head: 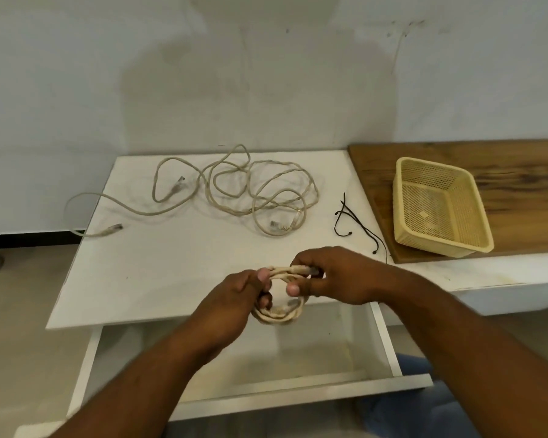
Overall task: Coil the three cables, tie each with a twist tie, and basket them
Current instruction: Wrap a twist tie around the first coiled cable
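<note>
A beige cable wound into a small coil (280, 312) hangs between both hands above the white table's front edge. My left hand (234, 295) grips the coil's left side. My right hand (332, 275) pinches the cable's plug end at the top of the coil. Two loose beige cables (234, 191) lie tangled at the back of the table (171, 263), one end trailing over the left edge. Black twist ties (356, 224) lie at the table's right side. The yellow mesh basket (437, 241) stands on a wooden board, nothing but a small scrap inside.
An open white drawer (266, 387) juts out below the table's front edge, under my forearms. The wooden board (519, 172) sits on a lower white shelf to the right. A grey wall rises right behind the table.
</note>
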